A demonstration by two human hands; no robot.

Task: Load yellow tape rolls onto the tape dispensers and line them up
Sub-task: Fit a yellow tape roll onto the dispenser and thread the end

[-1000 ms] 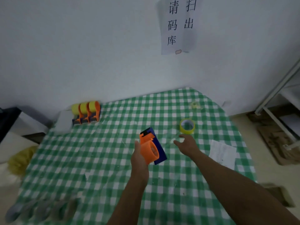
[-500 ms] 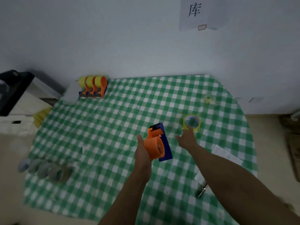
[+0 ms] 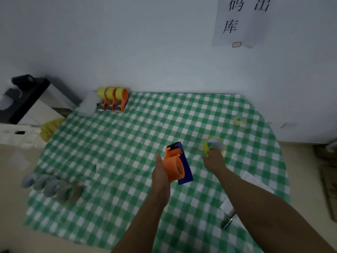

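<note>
While the left hand (image 3: 160, 173) grips the dispenser (image 3: 184, 167) steady, the right hand (image 3: 213, 160), pinching the yellow roll (image 3: 207, 146) at two o'clock, should slide it on squarely.

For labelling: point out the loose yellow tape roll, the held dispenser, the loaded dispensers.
yellow tape roll (image 3: 206, 147): head view, left rim.
held dispenser (image 3: 172, 169): head view, orange hub.
loaded dispensers (image 3: 110, 93): head view, middle roll.
</note>
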